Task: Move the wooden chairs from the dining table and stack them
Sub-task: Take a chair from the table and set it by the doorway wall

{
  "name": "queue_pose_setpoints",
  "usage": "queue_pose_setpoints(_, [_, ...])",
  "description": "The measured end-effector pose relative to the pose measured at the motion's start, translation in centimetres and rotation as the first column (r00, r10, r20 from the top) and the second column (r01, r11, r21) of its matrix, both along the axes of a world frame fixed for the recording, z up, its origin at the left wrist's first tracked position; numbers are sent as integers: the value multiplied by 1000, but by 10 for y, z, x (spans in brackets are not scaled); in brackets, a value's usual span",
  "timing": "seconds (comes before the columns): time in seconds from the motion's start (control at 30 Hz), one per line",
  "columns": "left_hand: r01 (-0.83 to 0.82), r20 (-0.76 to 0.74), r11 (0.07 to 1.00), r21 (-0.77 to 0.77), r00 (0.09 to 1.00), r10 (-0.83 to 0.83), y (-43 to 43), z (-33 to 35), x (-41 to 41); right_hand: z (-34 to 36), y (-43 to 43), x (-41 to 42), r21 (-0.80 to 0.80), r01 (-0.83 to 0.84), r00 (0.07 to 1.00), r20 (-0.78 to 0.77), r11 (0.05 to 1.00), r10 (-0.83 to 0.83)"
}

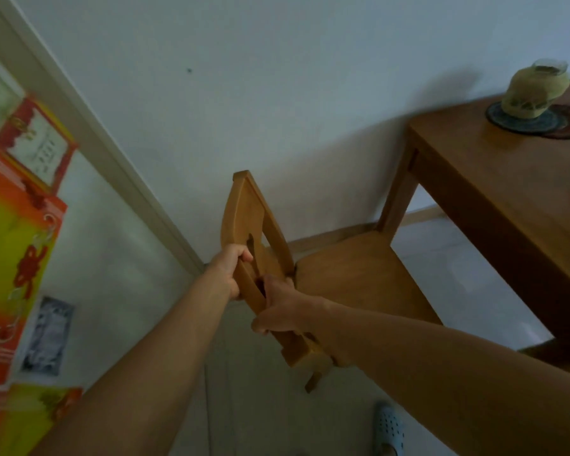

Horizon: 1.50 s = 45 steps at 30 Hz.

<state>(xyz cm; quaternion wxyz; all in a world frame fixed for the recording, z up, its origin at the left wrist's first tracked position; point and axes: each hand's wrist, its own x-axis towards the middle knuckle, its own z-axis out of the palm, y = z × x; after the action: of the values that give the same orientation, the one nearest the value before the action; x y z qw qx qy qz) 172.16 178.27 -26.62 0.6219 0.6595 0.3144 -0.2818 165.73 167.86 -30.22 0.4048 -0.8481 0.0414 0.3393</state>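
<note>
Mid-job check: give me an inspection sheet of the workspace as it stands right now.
Surface: pale tiled floor; wooden dining table at right.
Job's things: one wooden chair by the table corner, its seat toward the table; no stack in view.
Clutter: wrapped jar on a dark coaster on the table.
Hands: left hand and right hand both grip the chair's backrest.
Cables: nothing seen.
Surroundings: white wall, red and yellow boxes at left, a blue slipper below.
</note>
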Motion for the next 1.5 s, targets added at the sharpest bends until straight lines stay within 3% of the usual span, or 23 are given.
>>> queue_pose_setpoints(0.37, [-151, 18, 988, 34, 988, 150, 125, -2, -6, 0, 134, 2, -12, -82, 995, 63, 997, 82])
queue_pose_setpoints(0.7, [-174, 4, 983, 58, 985, 174, 159, -11, -5, 0, 165, 1, -26, -108, 990, 93, 994, 110])
queue_pose_setpoints(0.83, [-145, 3, 983, 116, 989, 145, 160, -7, -3, 6, 163, 9, 0, -119, 993, 17, 993, 119])
queue_pose_setpoints(1.0, [-183, 181, 949, 258, 974, 138, 150, -5, -6, 20, 151, 12, 205, 100, 993, -76, 974, -86])
queue_pose_setpoints(1.23, [-249, 294, 870, 425, 947, 128, 128, -3, -18, 20, 125, -5, 306, 382, 916, 1, 872, -401])
queue_pose_setpoints(1.4, [-212, 403, 732, 648, 910, -94, 91, -4, -50, 33, 76, -31, 342, 511, 832, 34, 789, -553])
queue_pose_setpoints(1.5, [-144, 456, 805, 576, 873, -170, 47, -1, -76, 39, 34, -59, 347, 549, 800, 46, 760, -598])
